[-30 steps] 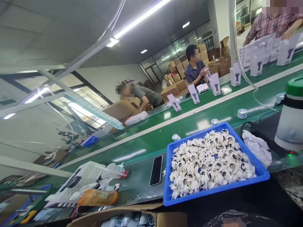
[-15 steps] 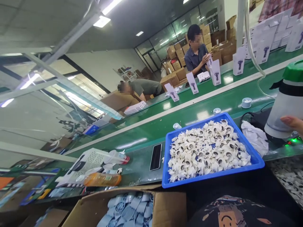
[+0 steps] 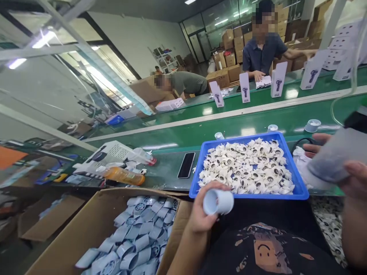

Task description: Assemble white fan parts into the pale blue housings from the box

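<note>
Holding a pale blue cup (image 3: 225,202), the left hand (image 3: 199,212) is now in view; half a second ago it was not. Its fingers pinch the cup, with the thumb underneath. The right hand (image 3: 354,185) has its fingers spread around a white jar (image 3: 329,162), which now tips more, near the right edge of the blue tray (image 3: 263,196). So the work seems to use both hands now. The cup is up in the air by the tray's near left corner, past the front edge of the desk (image 3: 163,168). It looks short, round and smooth, with its open end turned left.
</note>
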The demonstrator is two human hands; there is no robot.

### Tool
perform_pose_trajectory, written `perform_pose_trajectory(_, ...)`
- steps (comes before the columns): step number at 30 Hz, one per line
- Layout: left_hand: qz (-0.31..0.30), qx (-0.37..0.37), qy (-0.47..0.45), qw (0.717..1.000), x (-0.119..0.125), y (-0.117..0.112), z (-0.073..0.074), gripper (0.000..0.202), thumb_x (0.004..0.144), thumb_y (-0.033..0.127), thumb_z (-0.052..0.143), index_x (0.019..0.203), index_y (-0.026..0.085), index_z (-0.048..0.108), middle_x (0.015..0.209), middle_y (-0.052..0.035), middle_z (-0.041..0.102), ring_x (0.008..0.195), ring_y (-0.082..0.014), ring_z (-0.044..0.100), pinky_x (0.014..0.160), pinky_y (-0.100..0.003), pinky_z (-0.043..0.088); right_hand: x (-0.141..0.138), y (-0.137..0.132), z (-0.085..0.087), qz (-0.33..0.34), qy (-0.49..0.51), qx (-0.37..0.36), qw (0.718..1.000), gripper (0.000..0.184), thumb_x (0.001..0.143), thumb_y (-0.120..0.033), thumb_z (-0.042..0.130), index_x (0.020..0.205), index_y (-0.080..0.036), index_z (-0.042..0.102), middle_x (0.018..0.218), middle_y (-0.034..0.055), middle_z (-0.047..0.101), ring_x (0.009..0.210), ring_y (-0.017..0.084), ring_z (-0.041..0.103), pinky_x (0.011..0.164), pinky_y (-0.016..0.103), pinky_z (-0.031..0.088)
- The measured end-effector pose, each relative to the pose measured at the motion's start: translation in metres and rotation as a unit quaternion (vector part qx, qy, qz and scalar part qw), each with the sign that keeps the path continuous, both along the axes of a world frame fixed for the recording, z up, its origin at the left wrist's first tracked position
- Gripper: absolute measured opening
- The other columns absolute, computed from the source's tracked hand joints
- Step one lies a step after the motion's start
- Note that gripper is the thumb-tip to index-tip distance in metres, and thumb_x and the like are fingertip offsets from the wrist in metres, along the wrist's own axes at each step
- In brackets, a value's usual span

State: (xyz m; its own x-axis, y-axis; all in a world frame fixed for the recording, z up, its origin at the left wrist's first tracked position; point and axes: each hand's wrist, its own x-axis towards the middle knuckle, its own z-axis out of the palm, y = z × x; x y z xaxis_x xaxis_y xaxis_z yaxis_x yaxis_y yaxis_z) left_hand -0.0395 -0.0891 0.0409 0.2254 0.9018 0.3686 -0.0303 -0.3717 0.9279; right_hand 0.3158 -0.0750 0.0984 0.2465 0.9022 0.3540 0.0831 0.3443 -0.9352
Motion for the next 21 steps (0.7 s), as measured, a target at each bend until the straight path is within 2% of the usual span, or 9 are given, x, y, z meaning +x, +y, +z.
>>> perform_pose_trajectory(2,-0.094,0.011,0.035,0.995,0.045,0.018,0.003,0.051,0.066,0.049,0.07,0.109,0.024,0.058,0.098,-0.01,0.067,0.088,-0.0276,0.068,0.076,-0.041,0.056,-0.024,0.003,0.017,0.081,0.104,-0.022,0.991,0.06,0.058,-0.059,0.082,0.101,-0.02,0.066,0.101,0.015,0.067,0.073,0.024,0.07,0.059,0.034,0.059)
perform_pose_trajectory(4,-0.158,0.045,0.119,0.979,0.075,0.029,0.01,0.046,0.065,0.034,0.069,0.108,0.023,0.058,0.1,-0.0092,0.068,0.09,-0.0255,0.067,0.08,-0.039,0.054,-0.043,0.004,0.03,0.131,0.153,0.005,0.98,0.048,0.061,-0.053,0.079,0.094,-0.02,0.068,0.086,0.0077,0.066,0.07,0.02,0.067,0.058,0.03,0.058)
perform_pose_trajectory(6,-0.181,0.101,0.186,0.961,0.093,0.033,0.02,0.045,0.063,0.026,0.066,0.108,0.022,0.058,0.102,-0.008,0.068,0.094,-0.0253,0.065,0.087,-0.041,0.051,-0.057,0.003,0.04,0.127,0.183,0.045,0.974,0.042,0.065,-0.053,0.076,0.092,-0.022,0.066,0.081,0.0019,0.064,0.069,0.015,0.065,0.062,0.028,0.058)
perform_pose_trajectory(8,-0.175,0.141,0.21,0.952,0.105,0.032,0.029,0.046,0.065,0.03,0.068,0.108,0.021,0.058,0.1,-0.0078,0.068,0.092,-0.0252,0.064,0.086,-0.041,0.051,-0.067,-0.001,0.047,0.136,0.198,0.057,0.969,0.046,0.065,-0.058,0.075,0.09,-0.021,0.064,0.081,-0.0001,0.061,0.068,0.013,0.063,0.061,0.026,0.056)
perform_pose_trajectory(12,-0.154,0.15,0.251,0.944,0.121,0.023,0.041,0.042,0.067,0.05,0.075,0.09,0.018,0.062,0.081,-0.0058,0.067,0.073,-0.0223,0.062,0.067,-0.035,0.051,-0.077,-0.009,0.053,0.141,0.191,0.026,0.971,0.059,0.06,-0.066,0.076,0.091,-0.019,0.059,0.089,0.0015,0.059,0.069,0.013,0.063,0.06,0.027,0.056)
perform_pose_trajectory(14,-0.149,0.156,0.253,0.943,0.127,0.018,0.043,0.036,0.068,0.048,0.075,0.083,0.018,0.063,0.078,-0.0051,0.066,0.07,-0.0213,0.062,0.065,-0.033,0.05,-0.078,-0.014,0.052,0.14,0.184,0.019,0.973,0.057,0.061,-0.064,0.077,0.092,-0.019,0.059,0.091,0.0022,0.06,0.07,0.013,0.063,0.061,0.028,0.057)
perform_pose_trajectory(18,-0.149,0.161,0.235,0.947,0.132,0.014,0.044,0.032,0.067,0.041,0.076,0.084,0.018,0.062,0.082,-0.0048,0.067,0.072,-0.0208,0.063,0.066,-0.033,0.051,-0.076,-0.02,0.048,0.158,0.196,0.046,0.967,0.046,0.065,-0.054,0.08,0.091,-0.021,0.061,0.09,0.001,0.061,0.07,0.013,0.064,0.062,0.028,0.057)
perform_pose_trajectory(21,-0.14,0.153,0.248,0.946,0.133,0.013,0.043,0.031,0.066,0.041,0.076,0.083,0.019,0.062,0.081,-0.0047,0.067,0.073,-0.0212,0.063,0.066,-0.033,0.052,-0.074,-0.021,0.047,0.133,0.169,0.041,0.976,0.047,0.066,-0.058,0.078,0.091,-0.024,0.06,0.09,0.0017,0.062,0.07,0.015,0.063,0.061,0.03,0.058)
